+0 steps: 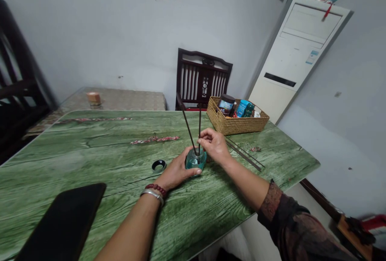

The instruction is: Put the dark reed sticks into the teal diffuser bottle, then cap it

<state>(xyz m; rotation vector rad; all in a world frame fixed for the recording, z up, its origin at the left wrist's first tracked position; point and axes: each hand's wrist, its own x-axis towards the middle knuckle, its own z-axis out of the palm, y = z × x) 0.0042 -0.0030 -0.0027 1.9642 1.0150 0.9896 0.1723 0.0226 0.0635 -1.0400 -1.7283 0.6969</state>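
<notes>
Tan wicker basket (243,126) borders green tabletop's (123,164) far edge; my left hand (178,168) grips clear glass bottle (194,163), right hand (214,145) dark stick (200,122).

The left hand (177,169) holds a bottle (194,166); the right hand (215,145) pinches 1 of its 2 sticks (200,122); beyond both sits a basket (243,125).

You are seeing no text that can be read. Dark-lidded jar (227,102), in woven basket (241,126): is bearing a white-and-blue label (225,106), its print blurring. Blue container (241,108), same basket: is carrying pale characters, too small for you to make out. Upright air conditioner (280,62): is displaying a blue-and-white sticker (312,57) on its front, the lines running too fine to read, and a faint grey mark (296,48), likewise illegible.
</notes>
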